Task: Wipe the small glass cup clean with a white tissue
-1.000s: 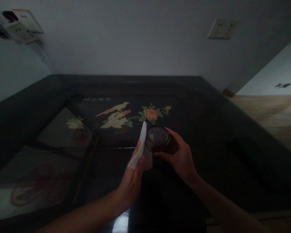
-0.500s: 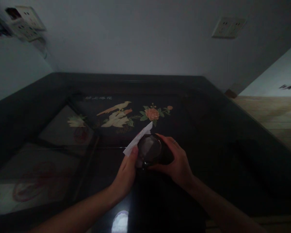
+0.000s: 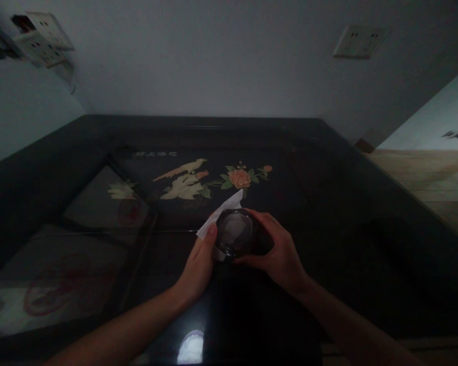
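A round, dark, glossy object (image 3: 235, 233), glass-like with a paler disc in its middle, is held between my two hands over the black table. My left hand (image 3: 200, 262) presses a white tissue (image 3: 223, 212) against its left side, the thumb on the near edge. Around the right side curve the fingers and thumb of my right hand (image 3: 277, 249), closed on the object. Its underside is hidden, and I cannot tell whether it touches the table.
The glossy black table (image 3: 328, 203) bears a bird-and-flower picture (image 3: 183, 185) and mirrors red-patterned shapes at the left. Behind it rises a pale wall with sockets (image 3: 361, 40) at right and more sockets (image 3: 41, 48) at left. Wooden floor (image 3: 423, 173) shows at right.
The round object has turned or tilted a little in my hands, and the small shiny bit at its near edge shows less. My hands and the tissue have shifted only slightly.
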Available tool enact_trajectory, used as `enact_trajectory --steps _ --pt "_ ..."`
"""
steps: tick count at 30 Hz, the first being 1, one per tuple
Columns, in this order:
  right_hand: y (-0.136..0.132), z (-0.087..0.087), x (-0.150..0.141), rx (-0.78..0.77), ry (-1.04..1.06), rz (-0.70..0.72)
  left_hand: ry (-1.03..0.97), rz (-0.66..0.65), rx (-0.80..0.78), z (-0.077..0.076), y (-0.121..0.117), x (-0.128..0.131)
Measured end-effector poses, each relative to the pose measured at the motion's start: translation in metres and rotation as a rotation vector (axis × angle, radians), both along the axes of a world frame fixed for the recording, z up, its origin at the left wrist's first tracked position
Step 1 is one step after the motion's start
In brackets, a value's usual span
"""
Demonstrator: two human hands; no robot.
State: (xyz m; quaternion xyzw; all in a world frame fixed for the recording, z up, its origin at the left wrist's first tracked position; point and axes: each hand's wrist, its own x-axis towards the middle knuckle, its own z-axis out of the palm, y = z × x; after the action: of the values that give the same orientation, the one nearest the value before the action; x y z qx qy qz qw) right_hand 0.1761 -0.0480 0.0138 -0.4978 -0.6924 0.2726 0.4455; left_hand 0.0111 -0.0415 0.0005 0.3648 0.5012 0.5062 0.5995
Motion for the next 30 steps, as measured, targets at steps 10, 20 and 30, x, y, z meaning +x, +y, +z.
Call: enact_trajectory --steps 10,20,30 --pt "0.005 -0.001 0.006 0.020 0.026 -0.143 0.063 -0.222 0.274 0.009 -0.020 0.004" --pt "-0.001 -0.006 0.002 0.046 -0.094 0.076 0.019 -0.151 0.224 0.005 -0.001 -0.005" --pt "0.002 -0.003 0.005 0.014 -0.054 0.138 -0.341 -0.040 -0.279 0.031 0.013 0.004"
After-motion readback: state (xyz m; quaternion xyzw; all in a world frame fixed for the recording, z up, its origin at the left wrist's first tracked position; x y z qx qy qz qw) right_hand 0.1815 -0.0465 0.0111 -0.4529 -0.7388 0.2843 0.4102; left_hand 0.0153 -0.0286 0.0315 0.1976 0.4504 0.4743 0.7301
